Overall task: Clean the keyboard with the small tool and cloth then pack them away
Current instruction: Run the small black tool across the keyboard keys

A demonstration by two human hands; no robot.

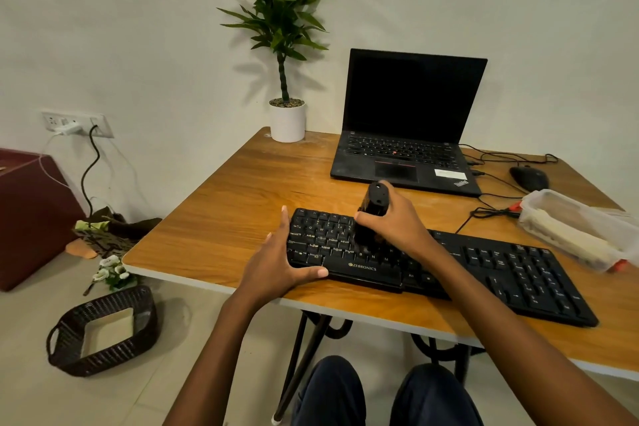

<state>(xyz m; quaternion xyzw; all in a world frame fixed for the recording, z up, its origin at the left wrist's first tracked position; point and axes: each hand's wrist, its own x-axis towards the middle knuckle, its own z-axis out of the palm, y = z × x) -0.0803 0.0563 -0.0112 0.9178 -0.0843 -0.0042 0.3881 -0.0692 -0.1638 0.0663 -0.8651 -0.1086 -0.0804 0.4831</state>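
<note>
A black Zebronics keyboard (518, 273) lies across the near half of the wooden table (235, 204). My left hand (280, 263) grips the keyboard's left end, thumb on the front edge and fingers over the far corner. My right hand (397, 221) is wrapped around a small black cylindrical tool (375, 202), held upright with its lower end on the keys left of the middle. A clear plastic box (574, 228) with pale contents sits at the right edge. I cannot pick out a cloth on its own.
An open black laptop (408, 128) stands behind the keyboard. A black mouse (529, 178) and cables lie to its right. A white potted plant (287, 121) is at the far left corner. A dark woven basket (103, 328) rests on the floor left.
</note>
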